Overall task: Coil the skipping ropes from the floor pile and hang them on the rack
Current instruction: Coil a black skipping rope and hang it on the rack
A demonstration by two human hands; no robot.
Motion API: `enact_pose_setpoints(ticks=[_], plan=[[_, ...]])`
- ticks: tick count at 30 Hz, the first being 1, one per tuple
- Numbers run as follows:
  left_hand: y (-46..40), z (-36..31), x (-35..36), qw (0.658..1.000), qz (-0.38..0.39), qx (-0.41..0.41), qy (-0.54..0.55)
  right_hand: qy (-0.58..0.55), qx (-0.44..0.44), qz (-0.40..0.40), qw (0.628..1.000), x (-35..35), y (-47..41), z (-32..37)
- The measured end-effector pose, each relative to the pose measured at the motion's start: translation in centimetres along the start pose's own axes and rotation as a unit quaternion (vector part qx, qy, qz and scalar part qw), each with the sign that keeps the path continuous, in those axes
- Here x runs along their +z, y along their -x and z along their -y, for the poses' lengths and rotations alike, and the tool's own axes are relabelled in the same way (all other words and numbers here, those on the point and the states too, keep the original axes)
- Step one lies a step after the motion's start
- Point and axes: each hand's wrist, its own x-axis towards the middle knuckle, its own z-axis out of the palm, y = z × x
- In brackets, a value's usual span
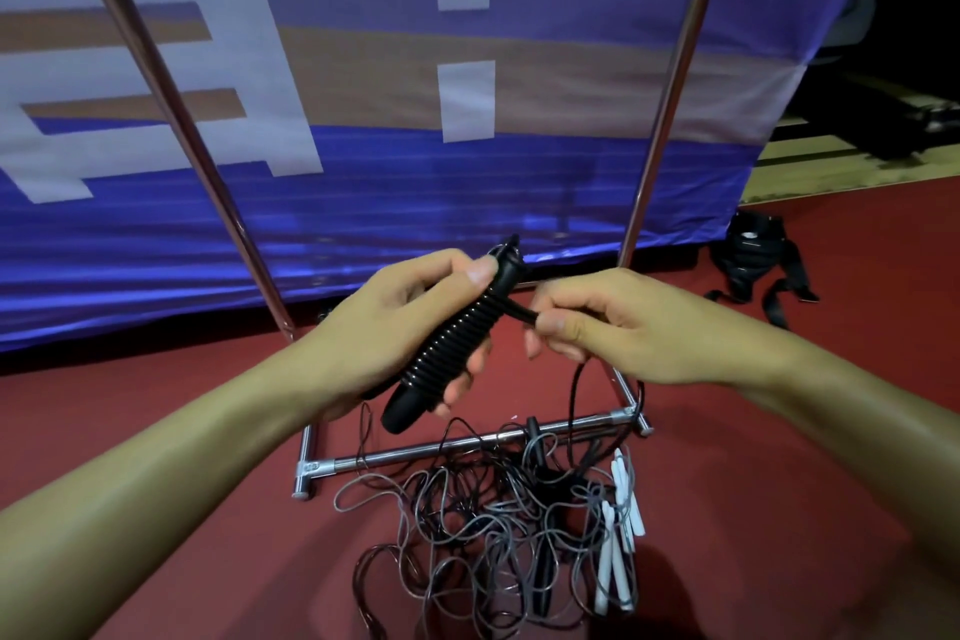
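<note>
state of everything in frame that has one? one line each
left hand: grips black ribbed handle
black ribbed handle: held, tilted, cord wound tightly round it
right hand: pinches black cord
black cord: runs from handle to right hand, rest hangs to pile
rope pile: tangled on floor, uncoiled
white handles: lying in pile
rack: standing, no rope seen hung on it
black bag: on floor, straps spread

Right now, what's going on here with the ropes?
A person is working on one skipping rope above the floor pile. The left hand grips a black ribbed handle, while the right hand pinches the black cord just beside it; the cord trails down into the tangled pile of ropes at the foot of the metal rack. No rope shows on the visible rack poles.
</note>
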Motion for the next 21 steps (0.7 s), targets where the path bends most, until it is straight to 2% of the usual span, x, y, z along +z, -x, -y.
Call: enact_pose_setpoints(ticks=[3,6,7,11,13,15,18,21], plan=[[0.4,-0.4,-1.0,0.995,0.102,-0.005,-0.010,0.009,0.018,0.081,0.997,-0.5,-0.2,-0.7],[0.6,-0.5,-1.2,0.980,0.182,-0.038,-0.075,-0.079,0.040,0.139,0.986,-1.5,-0.1,-0.9],[0.6,-0.5,-1.1,0.973,0.200,-0.051,-0.103,-0.070,0.037,0.139,0.987,-1.4,-0.2,-0.8],[0.1,0.1,-0.2,0.936,0.249,-0.116,-0.221,0.094,0.016,0.072,0.993,0.0,-1.6,0.0],[-0.1,0.7,0.2,0.926,0.244,-0.145,-0.247,0.169,-0.009,0.035,0.985,0.5,-2.1,0.9],[-0.5,1.0,0.3,0.934,0.214,-0.150,-0.245,0.234,-0.032,-0.003,0.972,0.2,-2.2,1.6],[-0.8,0.8,-0.2,0.939,0.166,-0.121,-0.277,0.289,-0.023,-0.056,0.955,0.1,-1.9,2.7],[-0.7,1.4,-0.5,0.927,0.123,-0.075,-0.347,0.294,-0.026,-0.073,0.953,0.8,-1.6,3.4]])
